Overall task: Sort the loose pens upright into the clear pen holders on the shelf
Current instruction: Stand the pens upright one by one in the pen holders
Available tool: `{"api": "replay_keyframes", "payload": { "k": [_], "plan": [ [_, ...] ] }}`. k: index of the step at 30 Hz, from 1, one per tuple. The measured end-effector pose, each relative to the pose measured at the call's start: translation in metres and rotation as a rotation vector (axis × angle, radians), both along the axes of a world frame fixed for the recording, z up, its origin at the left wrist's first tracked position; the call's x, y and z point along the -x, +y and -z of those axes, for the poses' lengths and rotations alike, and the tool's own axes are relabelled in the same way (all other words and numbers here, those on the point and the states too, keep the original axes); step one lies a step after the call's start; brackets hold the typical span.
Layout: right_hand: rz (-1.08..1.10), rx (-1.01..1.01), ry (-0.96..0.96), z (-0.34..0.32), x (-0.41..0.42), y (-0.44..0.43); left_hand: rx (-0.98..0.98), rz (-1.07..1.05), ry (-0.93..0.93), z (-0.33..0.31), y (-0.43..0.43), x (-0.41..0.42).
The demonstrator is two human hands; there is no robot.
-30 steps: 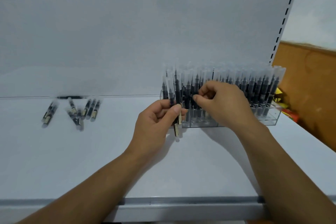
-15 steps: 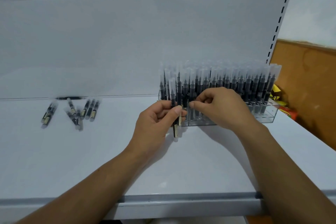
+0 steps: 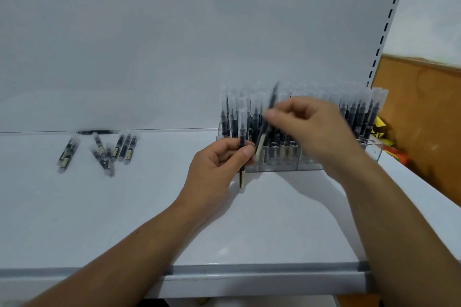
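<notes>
Item one: our left hand point(image 3: 219, 164) grips a first pen point(image 3: 242, 127) upright, just in front of the clear pen holder's point(image 3: 369, 154) left end.
Item two: our right hand point(image 3: 306, 129) pinches a second pen point(image 3: 270, 107), tilted and blurred, above the holder's packed left rows.
Item three: loose pens point(image 3: 99, 152) lie flat on the shelf point(image 3: 149, 219), well left of the holder.

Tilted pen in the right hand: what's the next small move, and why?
Probably straighten the tilted pen and lower it into the clear holder. The right hand pinches it slanted above the holder's front left rows, not yet seated; blur hides which slot is free. The left hand holds a second pen upright beside the holder, and loose pens wait on the shelf farther left.
</notes>
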State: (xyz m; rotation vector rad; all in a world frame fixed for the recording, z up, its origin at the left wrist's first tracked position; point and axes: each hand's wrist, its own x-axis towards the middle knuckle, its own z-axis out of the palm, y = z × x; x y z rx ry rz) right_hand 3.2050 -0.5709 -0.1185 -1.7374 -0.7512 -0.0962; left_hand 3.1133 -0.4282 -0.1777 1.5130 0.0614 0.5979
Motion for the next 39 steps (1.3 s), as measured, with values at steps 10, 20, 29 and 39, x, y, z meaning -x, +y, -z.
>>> {"api": "replay_keyframes", "payload": {
  "k": [10, 20, 29, 39],
  "plan": [
    [0.277, 0.026, -0.175, 0.012, -0.024, 0.0, 0.081, 0.023, -0.005, -0.001, -0.003, 0.0],
    [0.273, 0.466, -0.167, 0.021, -0.026, 0.003, -0.007, 0.018, 0.021, 0.0, -0.001, 0.0],
    [0.009, 0.387, -0.113, 0.003, -0.011, -0.016, -0.101, 0.074, 0.079, 0.004, 0.001, -0.001],
    [-0.285, 0.214, 0.01, 0.014, 0.002, -0.002, -0.198, 0.102, 0.048, 0.005, 0.002, -0.002]
  ]
}}
